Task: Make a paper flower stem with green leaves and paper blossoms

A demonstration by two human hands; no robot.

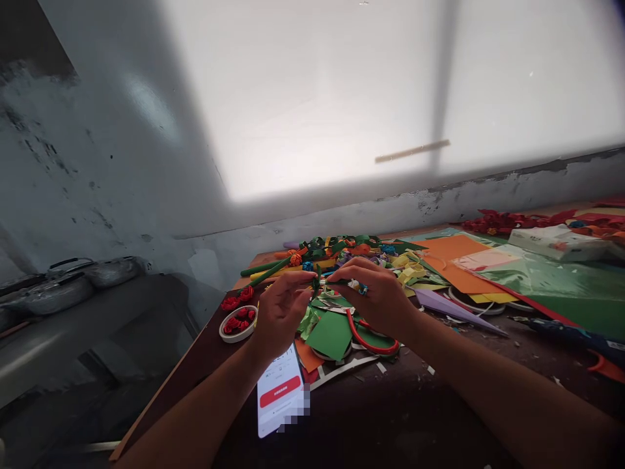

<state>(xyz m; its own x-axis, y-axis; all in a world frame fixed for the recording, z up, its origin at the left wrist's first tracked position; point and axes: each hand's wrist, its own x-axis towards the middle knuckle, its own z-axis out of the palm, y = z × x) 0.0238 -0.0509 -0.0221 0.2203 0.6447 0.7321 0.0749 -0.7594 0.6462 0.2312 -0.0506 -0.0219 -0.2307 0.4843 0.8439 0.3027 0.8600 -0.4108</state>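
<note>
My left hand [280, 306] and my right hand [375, 293] meet over a dark table [390, 417], both pinching a small dark green paper piece [316, 281] between their fingertips. Under them lie green paper scraps [331, 333] and red-handled scissors [371, 340]. A small white dish [237, 324] with red paper roses sits left of my left hand. A phone [279, 397] with a lit screen lies near my left wrist.
Rolled green paper stems [266, 272] and small coloured paper flowers lie behind my hands. Orange paper [452, 260] and green sheets [551, 283] spread to the right, with a purple folded piece [454, 307]. A grey wall rises behind; the table's left edge drops to a low bench.
</note>
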